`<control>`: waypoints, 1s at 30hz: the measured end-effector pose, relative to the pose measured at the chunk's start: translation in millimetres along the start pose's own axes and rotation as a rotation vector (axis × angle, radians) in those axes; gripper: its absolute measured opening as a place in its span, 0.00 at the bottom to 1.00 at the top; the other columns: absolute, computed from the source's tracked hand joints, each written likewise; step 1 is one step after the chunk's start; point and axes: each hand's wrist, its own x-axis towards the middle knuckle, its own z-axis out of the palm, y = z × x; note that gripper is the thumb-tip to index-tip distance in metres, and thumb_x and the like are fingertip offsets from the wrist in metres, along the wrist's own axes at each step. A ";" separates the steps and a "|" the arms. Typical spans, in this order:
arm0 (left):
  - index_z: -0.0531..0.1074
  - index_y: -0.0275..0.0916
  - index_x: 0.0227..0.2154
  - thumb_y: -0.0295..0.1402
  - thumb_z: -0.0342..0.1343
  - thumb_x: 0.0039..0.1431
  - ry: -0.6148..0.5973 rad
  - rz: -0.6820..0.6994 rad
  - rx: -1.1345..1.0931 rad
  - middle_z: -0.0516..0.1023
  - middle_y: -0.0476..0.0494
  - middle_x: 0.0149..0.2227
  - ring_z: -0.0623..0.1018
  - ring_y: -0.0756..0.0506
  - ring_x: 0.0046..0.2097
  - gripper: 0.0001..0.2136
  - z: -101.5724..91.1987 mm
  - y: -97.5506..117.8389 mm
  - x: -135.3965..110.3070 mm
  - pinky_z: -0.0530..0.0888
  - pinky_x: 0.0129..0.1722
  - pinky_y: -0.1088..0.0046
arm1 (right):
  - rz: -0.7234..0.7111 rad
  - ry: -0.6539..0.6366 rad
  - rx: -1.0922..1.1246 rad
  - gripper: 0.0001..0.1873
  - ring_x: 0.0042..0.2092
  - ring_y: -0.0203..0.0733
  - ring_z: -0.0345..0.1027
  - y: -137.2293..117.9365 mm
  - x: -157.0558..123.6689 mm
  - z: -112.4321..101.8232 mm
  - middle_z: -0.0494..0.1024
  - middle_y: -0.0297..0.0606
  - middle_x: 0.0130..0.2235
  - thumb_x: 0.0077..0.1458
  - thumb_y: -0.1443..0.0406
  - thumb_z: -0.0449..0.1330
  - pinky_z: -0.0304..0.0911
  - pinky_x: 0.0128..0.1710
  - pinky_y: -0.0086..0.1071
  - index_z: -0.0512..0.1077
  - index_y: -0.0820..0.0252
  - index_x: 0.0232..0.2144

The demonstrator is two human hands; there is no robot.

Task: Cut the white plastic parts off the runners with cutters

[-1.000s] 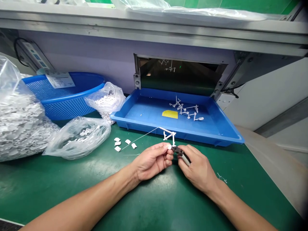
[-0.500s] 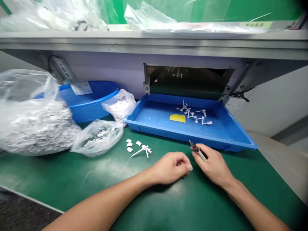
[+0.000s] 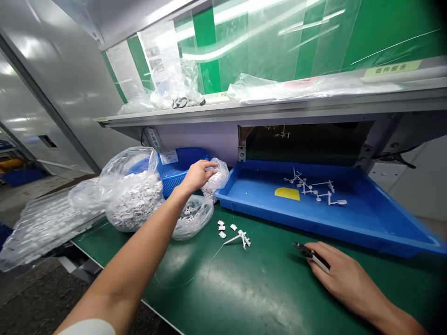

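Note:
My left hand (image 3: 199,176) reaches out over the small clear bag of white pieces (image 3: 220,179) at the back. Its fingers are loosely stretched toward the bag's top, and I see nothing in them. My right hand (image 3: 344,272) rests above the green table, closed around a pair of side cutters (image 3: 312,257) whose dark jaws point left. Between the hands lie several small white plastic parts (image 3: 222,228) and a white plastic sprue (image 3: 241,238) with a thin tail. An open clear bag (image 3: 193,218) of white pieces sits beneath my left forearm.
A blue tray (image 3: 258,211) holds white sprues (image 3: 307,186) and a yellow slip (image 3: 287,193). Leftward stand a large bag of white pieces (image 3: 136,200), a blue basket (image 3: 172,179) and stacked clear trays (image 3: 45,223). A shelf (image 3: 279,108) overhangs the back.
My left hand has moved from beside my right hand to the small bag at the back left, and its fingers have opened. The view has swung left. The side cutters stay in my right hand.

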 end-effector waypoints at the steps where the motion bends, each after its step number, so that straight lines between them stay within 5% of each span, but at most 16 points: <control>1: 0.78 0.36 0.39 0.36 0.59 0.55 0.022 -0.011 -0.012 0.78 0.42 0.40 0.74 0.48 0.32 0.12 -0.9 -3.0 0.7 0.69 0.29 0.77 | -0.008 0.003 -0.008 0.15 0.45 0.45 0.72 -1.1 0.0 -0.6 0.75 0.35 0.47 0.61 0.56 0.52 0.70 0.38 0.34 0.70 0.46 0.48; 4: 0.77 0.35 0.36 0.45 0.52 0.61 0.004 0.006 -0.033 0.77 0.44 0.32 0.73 0.48 0.30 0.17 3.0 9.6 -26.1 0.66 0.28 0.77 | -0.017 0.003 -0.026 0.14 0.43 0.45 0.71 -7.2 0.0 -5.7 0.75 0.35 0.44 0.60 0.59 0.52 0.68 0.38 0.35 0.70 0.48 0.47; 8: 0.77 0.39 0.30 0.51 0.57 0.55 -0.533 0.078 0.120 0.76 0.48 0.27 0.72 0.47 0.27 0.18 25.9 42.0 -88.4 0.63 0.26 0.75 | -0.024 -0.021 -0.029 0.14 0.39 0.43 0.69 -14.0 3.6 -13.4 0.75 0.35 0.40 0.60 0.62 0.51 0.64 0.34 0.34 0.71 0.50 0.46; 10: 0.76 0.40 0.30 0.46 0.59 0.54 -0.675 0.085 0.258 0.76 0.47 0.28 0.72 0.46 0.28 0.14 42.0 50.4 -113.9 0.60 0.25 0.74 | -0.037 -0.022 -0.031 0.13 0.39 0.42 0.69 -15.0 4.7 -15.3 0.75 0.35 0.39 0.60 0.63 0.51 0.63 0.33 0.33 0.71 0.50 0.45; 13: 0.74 0.39 0.25 0.36 0.55 0.56 -0.682 0.093 0.398 0.75 0.46 0.28 0.72 0.46 0.28 0.08 51.2 55.7 -133.4 0.58 0.25 0.73 | -0.057 -0.006 -0.024 0.12 0.38 0.42 0.68 -13.5 4.2 -15.5 0.75 0.35 0.38 0.58 0.64 0.52 0.61 0.34 0.33 0.71 0.52 0.44; 17: 0.73 0.40 0.25 0.36 0.52 0.58 -0.738 0.118 0.316 0.73 0.50 0.23 0.70 0.49 0.25 0.10 20.9 86.9 -121.2 0.58 0.23 0.75 | -0.082 0.034 0.017 0.09 0.38 0.41 0.66 -11.6 6.7 -13.2 0.74 0.34 0.36 0.57 0.66 0.54 0.58 0.36 0.32 0.71 0.54 0.40; 20: 0.74 0.40 0.26 0.41 0.54 0.57 -0.826 0.268 0.208 0.71 0.53 0.20 0.68 0.50 0.22 0.11 13.7 144.3 -87.2 0.58 0.21 0.76 | -0.053 0.106 0.065 0.09 0.40 0.42 0.66 -17.8 15.7 -13.1 0.74 0.36 0.38 0.55 0.68 0.55 0.57 0.40 0.32 0.71 0.56 0.39; 22: 0.76 0.39 0.27 0.40 0.56 0.56 -0.679 0.445 0.062 0.74 0.51 0.23 0.71 0.49 0.25 0.10 32.0 197.0 -60.4 0.60 0.23 0.76 | -0.023 0.120 0.028 0.09 0.41 0.42 0.66 -25.5 20.4 -16.4 0.74 0.37 0.38 0.55 0.69 0.56 0.58 0.41 0.32 0.71 0.57 0.40; 26: 0.72 0.38 0.50 0.35 0.61 0.53 -0.428 0.618 -0.202 0.79 0.44 0.41 0.77 0.46 0.37 0.20 77.9 294.6 -28.2 0.69 0.33 0.76 | 0.004 0.122 -0.078 0.09 0.38 0.40 0.66 -41.3 -3.4 -33.6 0.74 0.35 0.35 0.52 0.68 0.59 0.59 0.39 0.30 0.72 0.57 0.38; 28: 0.70 0.38 0.53 0.36 0.58 0.57 -0.364 0.676 -0.255 0.79 0.43 0.43 0.78 0.44 0.39 0.21 88.0 307.2 -29.5 0.69 0.36 0.75 | 0.030 0.148 -0.103 0.09 0.38 0.40 0.67 -44.1 -41.0 -43.2 0.74 0.34 0.34 0.52 0.69 0.58 0.61 0.39 0.30 0.71 0.57 0.38; 30: 0.73 0.41 0.50 0.39 0.54 0.60 -0.396 0.732 -0.286 0.79 0.44 0.42 0.78 0.43 0.39 0.17 92.1 289.4 -37.5 0.69 0.36 0.74 | 0.089 0.205 -0.100 0.13 0.40 0.41 0.67 -42.4 -90.5 -49.5 0.74 0.36 0.38 0.52 0.70 0.57 0.62 0.42 0.31 0.70 0.57 0.42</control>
